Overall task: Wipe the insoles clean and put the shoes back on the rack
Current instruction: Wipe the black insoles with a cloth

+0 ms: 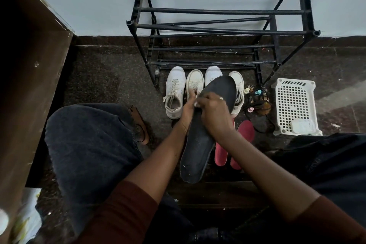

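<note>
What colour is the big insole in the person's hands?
The long flat insole is dark grey, almost black; the head view shows it.

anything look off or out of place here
Yes: the rack is crooked; one middle bar slants instead of lying parallel to the others. Small bottles and cords lie jumbled beside it.

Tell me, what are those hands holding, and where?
The dark insole, at its middle: left hand on one edge, right hand curled over the other.
</note>
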`<state>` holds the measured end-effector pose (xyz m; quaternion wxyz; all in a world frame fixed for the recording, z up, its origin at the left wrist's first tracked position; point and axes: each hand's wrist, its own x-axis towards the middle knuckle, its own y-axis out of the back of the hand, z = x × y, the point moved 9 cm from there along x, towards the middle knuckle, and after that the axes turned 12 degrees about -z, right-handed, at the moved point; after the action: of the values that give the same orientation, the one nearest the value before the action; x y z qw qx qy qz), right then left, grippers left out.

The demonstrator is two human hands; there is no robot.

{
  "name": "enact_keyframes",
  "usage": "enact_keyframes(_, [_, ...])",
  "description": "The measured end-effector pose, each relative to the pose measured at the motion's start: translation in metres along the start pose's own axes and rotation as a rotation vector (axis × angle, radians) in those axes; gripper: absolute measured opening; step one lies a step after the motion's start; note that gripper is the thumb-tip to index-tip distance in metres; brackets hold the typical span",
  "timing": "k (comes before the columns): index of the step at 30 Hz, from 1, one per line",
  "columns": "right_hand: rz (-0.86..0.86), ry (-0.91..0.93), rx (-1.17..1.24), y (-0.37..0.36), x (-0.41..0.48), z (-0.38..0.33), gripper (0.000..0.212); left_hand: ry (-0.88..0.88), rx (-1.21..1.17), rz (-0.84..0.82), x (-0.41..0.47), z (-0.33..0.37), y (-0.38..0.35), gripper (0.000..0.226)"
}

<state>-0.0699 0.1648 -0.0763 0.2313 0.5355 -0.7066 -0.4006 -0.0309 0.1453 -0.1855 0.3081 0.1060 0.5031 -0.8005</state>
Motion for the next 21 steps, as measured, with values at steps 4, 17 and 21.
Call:
enact_keyframes(4, [-0.006,0.057,0.072,-0.008,-0.025,-0.012,0.020,-0.048,0.095,0.042,0.005,0.016,0.010,0.081])
enact_keyframes(17, [0.100,-0.258,-0.103,0.030,0.025,0.066,0.023,0.069,-0.005,-0.101,-0.008,-0.007,-0.008,0.061])
enact_keyframes(21, [-0.020,-0.068,-0.039,-0.002,-0.010,0.023,0.017,-0.012,-0.011,-0.083,-0.004,0.000,-0.001,0.067])
